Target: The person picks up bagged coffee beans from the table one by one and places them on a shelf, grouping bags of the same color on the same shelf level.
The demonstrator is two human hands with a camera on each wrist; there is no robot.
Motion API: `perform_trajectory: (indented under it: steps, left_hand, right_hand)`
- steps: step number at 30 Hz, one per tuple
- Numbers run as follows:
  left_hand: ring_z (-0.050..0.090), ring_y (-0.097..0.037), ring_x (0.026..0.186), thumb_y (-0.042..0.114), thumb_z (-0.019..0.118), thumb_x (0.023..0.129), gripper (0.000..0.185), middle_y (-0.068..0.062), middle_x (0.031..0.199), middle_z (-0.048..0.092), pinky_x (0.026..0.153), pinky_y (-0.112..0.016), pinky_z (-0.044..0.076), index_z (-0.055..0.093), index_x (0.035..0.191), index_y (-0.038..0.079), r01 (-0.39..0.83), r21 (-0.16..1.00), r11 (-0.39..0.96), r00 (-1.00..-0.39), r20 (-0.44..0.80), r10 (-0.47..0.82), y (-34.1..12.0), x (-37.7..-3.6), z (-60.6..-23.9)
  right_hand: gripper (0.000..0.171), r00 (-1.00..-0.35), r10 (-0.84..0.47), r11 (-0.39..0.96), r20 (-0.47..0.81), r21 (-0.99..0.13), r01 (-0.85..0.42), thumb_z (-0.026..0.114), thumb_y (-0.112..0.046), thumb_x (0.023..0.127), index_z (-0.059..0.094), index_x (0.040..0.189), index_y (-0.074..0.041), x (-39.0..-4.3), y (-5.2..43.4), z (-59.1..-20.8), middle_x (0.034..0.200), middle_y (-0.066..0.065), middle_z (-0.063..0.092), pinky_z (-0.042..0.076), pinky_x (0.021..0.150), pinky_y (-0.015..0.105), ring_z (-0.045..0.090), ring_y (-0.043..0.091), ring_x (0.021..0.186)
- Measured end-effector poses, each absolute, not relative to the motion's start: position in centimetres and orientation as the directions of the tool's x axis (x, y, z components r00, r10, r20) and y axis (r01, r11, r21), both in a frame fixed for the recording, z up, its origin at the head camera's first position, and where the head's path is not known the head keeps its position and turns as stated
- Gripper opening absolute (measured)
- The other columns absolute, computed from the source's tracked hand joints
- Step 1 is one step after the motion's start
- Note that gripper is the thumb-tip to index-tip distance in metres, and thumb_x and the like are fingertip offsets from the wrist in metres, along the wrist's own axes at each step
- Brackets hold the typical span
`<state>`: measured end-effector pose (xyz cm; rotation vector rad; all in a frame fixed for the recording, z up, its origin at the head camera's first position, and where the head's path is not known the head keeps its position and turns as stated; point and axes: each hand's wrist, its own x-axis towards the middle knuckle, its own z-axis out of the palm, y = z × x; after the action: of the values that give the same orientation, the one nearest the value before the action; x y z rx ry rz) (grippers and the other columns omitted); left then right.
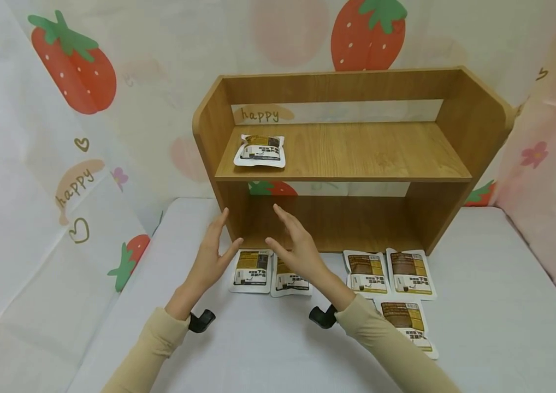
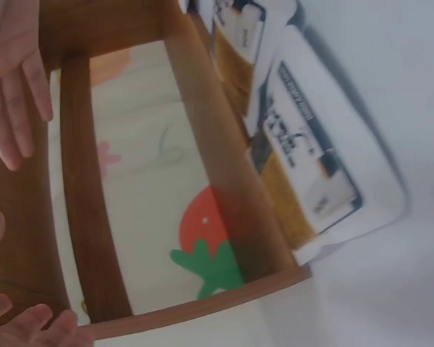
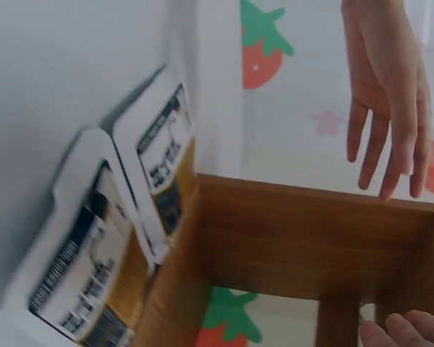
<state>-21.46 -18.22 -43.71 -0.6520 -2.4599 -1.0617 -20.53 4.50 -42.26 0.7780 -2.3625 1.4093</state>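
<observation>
Both hands hang in the air before the left side of a wooden two-tier shelf (image 1: pixel 347 153), palms turned toward each other. The left hand (image 1: pixel 209 261) has straight fingers and holds nothing. Opposite it, the right hand (image 1: pixel 301 254) is likewise extended with nothing in it. Below and between them on the table lie two flat white-edged food pouches, a left pouch (image 1: pixel 252 268) and a right pouch (image 1: pixel 290 282), the latter partly covered by the right hand. Another pouch (image 1: pixel 260 151) lies on the upper tier at its left end.
Three more pouches lie at the right: one (image 1: pixel 367 272) and its neighbour (image 1: pixel 410 273) along the shelf's front, and a nearer one (image 1: pixel 408 322) partly behind the right sleeve. A white cloth covers the table (image 1: pixel 268 349). Strawberry-printed fabric (image 1: pixel 160 65) hangs behind and beside the shelf.
</observation>
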Motion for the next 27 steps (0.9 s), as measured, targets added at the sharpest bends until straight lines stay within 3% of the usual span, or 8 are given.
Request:
perform_trajectory:
  steps: [7, 14, 24, 27]
  left_hand:
    - [0.033, -0.033, 0.132, 0.026, 0.059, 0.092, 0.075, -0.016, 0.149, 0.027, 0.104, -0.054, 0.031, 0.014, 0.149, 0.007, 0.473, 0.626, 0.620, -0.879, 0.389, 0.278, -18.6, -20.9, -45.2]
    - [0.035, -0.037, 0.129, 0.029, 0.059, 0.091, 0.074, -0.020, 0.146, 0.030, 0.101, -0.057, 0.033, 0.018, 0.148, 0.007, 0.391, 0.670, 0.631, -0.920, 0.262, 0.291, -19.6, -20.6, -47.4]
    - [0.035, -0.046, 0.128, 0.032, 0.064, 0.087, 0.084, -0.023, 0.149, 0.023, 0.099, -0.058, 0.035, 0.015, 0.148, 0.002, 0.208, 0.730, 0.651, -0.960, 0.026, 0.278, -20.4, -20.6, -49.3]
    - [0.039, -0.046, 0.125, 0.031, 0.066, 0.086, 0.085, -0.026, 0.147, 0.026, 0.098, -0.056, 0.038, 0.016, 0.148, 0.002, 0.159, 0.740, 0.653, -0.961, -0.036, 0.275, -20.6, -20.9, -49.6]
  right_hand:
    - [0.067, -0.866, -0.272, 0.333, 0.418, -0.804, -0.493, 0.062, -0.024, 0.090, 0.027, 0.147, -0.020, -20.2, 4.4, -44.5, 0.146, 0.008, 0.038, 0.040, 0.100, 0.045, 0.042, 0.025, 0.129]
    - [0.067, -0.914, -0.287, 0.324, 0.287, -0.869, -0.375, 0.062, -0.020, 0.090, 0.027, 0.147, -0.014, -20.0, 3.7, -46.9, 0.146, 0.010, 0.037, 0.042, 0.099, 0.045, 0.042, 0.028, 0.129]
    - [0.072, -0.910, -0.364, 0.390, 0.197, -0.855, -0.342, 0.066, -0.021, 0.086, 0.027, 0.145, -0.004, -19.9, 2.5, -49.4, 0.139, 0.025, 0.040, 0.047, 0.088, 0.052, 0.047, 0.042, 0.120]
    - [0.074, -0.895, -0.382, 0.382, 0.232, -0.842, -0.381, 0.065, -0.028, 0.086, 0.027, 0.145, -0.005, -20.2, 2.5, -50.4, 0.135, 0.028, 0.044, 0.051, 0.081, 0.047, 0.051, 0.042, 0.115]
